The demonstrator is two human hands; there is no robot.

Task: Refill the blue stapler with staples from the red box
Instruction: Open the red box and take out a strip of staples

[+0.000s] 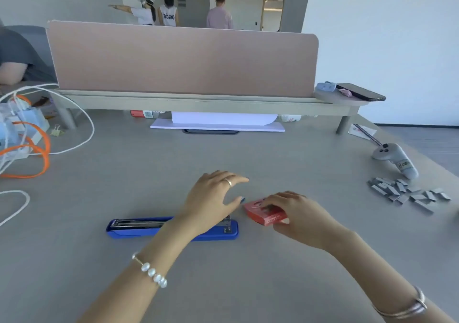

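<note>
The blue stapler (pixel 139 227) lies flat on the grey desk, lengthwise left to right, with its metal staple channel showing on top. My left hand (pixel 213 198) hovers over the stapler's right end, fingers spread and holding nothing. Just right of it sits the small red box (pixel 267 214), tilted up at one side. My right hand (pixel 300 214) grips the box from the right, fingers on its top and thumb under its near edge. My left wrist hides the middle of the stapler.
A pile of several loose grey staple strips (pixel 409 193) lies at the right edge, beside a grey controller (pixel 395 157). Orange and white cables (pixel 37 148) crowd the far left. A pink divider (pixel 183 59) on a low shelf closes the back, with a phone (pixel 360 91) on its right end.
</note>
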